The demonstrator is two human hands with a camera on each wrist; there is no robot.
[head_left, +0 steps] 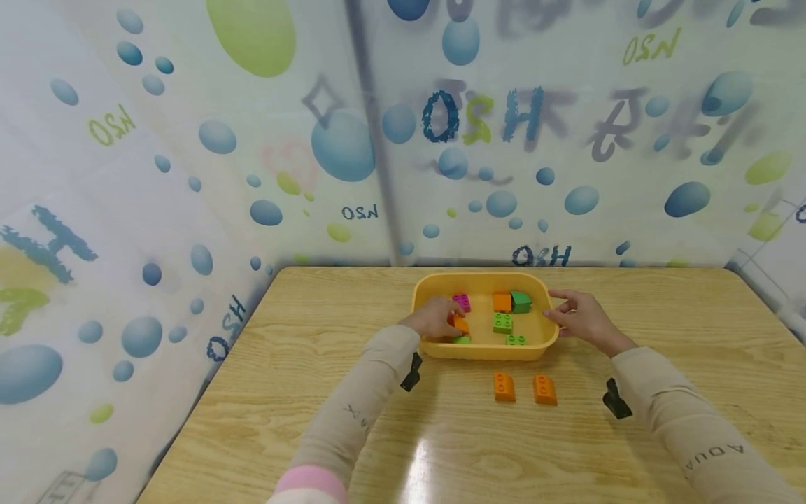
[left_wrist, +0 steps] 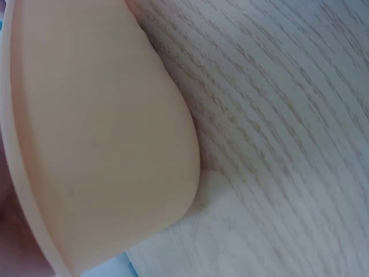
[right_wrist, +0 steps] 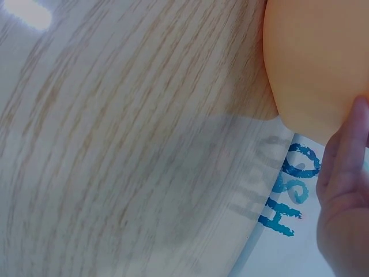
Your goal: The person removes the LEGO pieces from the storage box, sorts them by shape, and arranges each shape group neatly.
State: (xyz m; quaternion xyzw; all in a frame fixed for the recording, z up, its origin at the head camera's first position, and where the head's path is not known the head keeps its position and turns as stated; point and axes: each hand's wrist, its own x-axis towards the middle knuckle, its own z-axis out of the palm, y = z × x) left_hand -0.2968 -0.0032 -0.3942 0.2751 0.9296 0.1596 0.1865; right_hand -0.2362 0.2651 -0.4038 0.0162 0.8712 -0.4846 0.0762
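In the head view my left hand (head_left: 434,318) reaches over the near left side of a yellow plastic tub (head_left: 481,352). Its thumb and fingers pinch an orange toy building block (head_left: 462,325) inside; part of the block is hidden. Close beneath lies a light green block (head_left: 462,340), and a magenta block (head_left: 462,302) lies just beyond. My right hand (head_left: 582,318) touches the tub's right end with extended fingers, also visible against the tub's outer wall (right_wrist: 323,63) in the right wrist view. The left wrist view is mostly filled by the outer wall (left_wrist: 109,127).
Inside the tub are another orange block (head_left: 502,302), a dark green block (head_left: 520,302) and light green studded blocks (head_left: 502,323). Two orange curved blocks (head_left: 504,387) lie on the wooden table (head_left: 302,392) before it. A patterned wall (head_left: 441,210) stands behind.
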